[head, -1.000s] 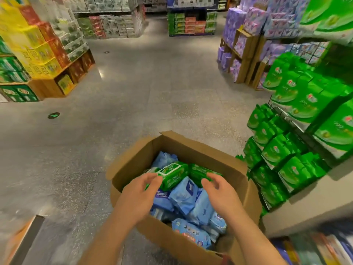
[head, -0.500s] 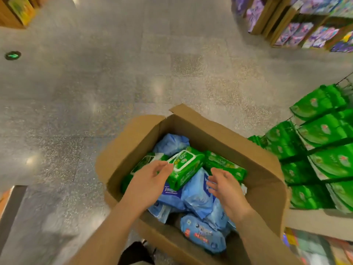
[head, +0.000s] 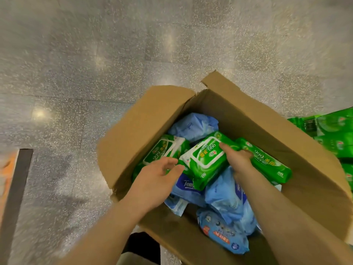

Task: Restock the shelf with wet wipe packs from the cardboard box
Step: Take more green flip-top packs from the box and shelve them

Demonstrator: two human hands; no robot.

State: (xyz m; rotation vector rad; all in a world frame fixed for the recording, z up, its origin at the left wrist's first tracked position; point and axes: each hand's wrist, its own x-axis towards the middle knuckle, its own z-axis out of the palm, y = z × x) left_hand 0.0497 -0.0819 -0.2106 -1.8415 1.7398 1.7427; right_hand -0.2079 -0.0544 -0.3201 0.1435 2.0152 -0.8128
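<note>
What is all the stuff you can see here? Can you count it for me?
cardboard box: one, brown, flaps open, on the floor
green wipe packs: three in the box, green with white labels, lying on top
blue wipe packs: at least four, pale blue, one at the far end, the others under and nearer than the green ones
printed blue pack: one, blue with red and white print, near end of the box
shelf packs: several, green, blurred, right edge
floor: grey, speckled
left hand: one, fingers touching the middle green pack's left end
right hand: one, gripping that pack's right side
</note>
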